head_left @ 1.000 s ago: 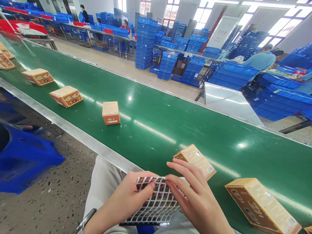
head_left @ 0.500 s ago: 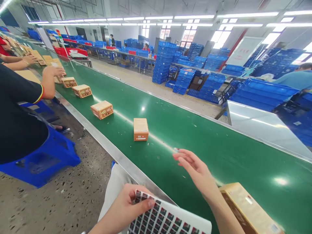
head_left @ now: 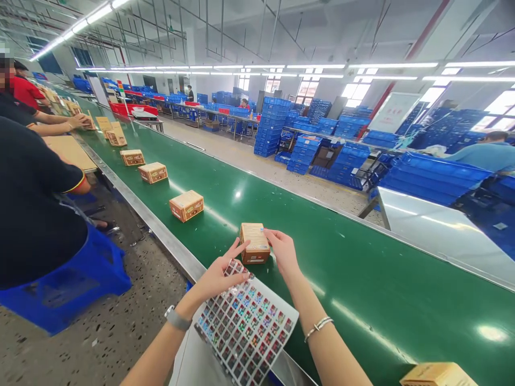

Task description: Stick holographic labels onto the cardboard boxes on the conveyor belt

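Note:
My left hand [head_left: 220, 277] grips a sheet of small shiny stickers [head_left: 249, 321] between thumb and fingers. Its outstretched fingers reach the near left side of a small cardboard box [head_left: 256, 245] on the green conveyor belt [head_left: 322, 252]. My right hand [head_left: 284, 254] is closed in a pinch at the top right edge of that box. A small shiny sticker [head_left: 262, 230] shows at its fingertips, on or just over the box top; whether it is stuck down I cannot tell.
Several like boxes line the belt to the far left, among them a nearer box [head_left: 186, 206]. Another box [head_left: 438, 374] is at the bottom right. A co-worker in black [head_left: 36, 203] sits on a blue stool [head_left: 68, 284] at left. A metal table [head_left: 434, 225] stands beyond the belt.
My right hand has moved left to the box top with a sticker. My left hand has brought the sheet up towards the box. The boxes appear farther right and lower in view.

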Tool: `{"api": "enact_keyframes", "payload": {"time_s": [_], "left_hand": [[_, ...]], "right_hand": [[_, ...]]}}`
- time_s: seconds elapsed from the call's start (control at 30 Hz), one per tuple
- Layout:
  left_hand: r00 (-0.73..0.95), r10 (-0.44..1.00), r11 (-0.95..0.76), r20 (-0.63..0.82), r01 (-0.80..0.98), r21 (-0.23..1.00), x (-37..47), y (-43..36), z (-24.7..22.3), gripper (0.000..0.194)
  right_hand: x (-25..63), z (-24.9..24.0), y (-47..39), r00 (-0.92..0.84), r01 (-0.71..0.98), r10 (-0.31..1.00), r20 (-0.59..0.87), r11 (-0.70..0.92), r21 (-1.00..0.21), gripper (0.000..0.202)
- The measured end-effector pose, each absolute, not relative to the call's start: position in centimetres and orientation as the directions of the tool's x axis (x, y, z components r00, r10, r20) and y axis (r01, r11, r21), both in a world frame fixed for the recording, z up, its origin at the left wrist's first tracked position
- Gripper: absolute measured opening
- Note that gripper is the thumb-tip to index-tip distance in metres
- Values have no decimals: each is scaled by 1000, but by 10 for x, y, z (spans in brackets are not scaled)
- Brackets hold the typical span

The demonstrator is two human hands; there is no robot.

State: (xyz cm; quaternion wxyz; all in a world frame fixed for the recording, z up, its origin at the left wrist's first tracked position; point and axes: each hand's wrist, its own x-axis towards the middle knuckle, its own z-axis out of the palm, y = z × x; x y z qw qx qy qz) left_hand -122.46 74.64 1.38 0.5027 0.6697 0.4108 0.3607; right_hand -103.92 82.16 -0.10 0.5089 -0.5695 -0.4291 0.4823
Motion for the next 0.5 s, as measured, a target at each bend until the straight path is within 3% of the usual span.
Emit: {"api": "enact_keyframes", "payload": {"time_s": [0.5], "left_hand": [[471,880,-134,57,132,982,-1201,738,11,21]], "right_hand": [[-1012,10,797,215,195,970,-113,-156,-968,19]]}}
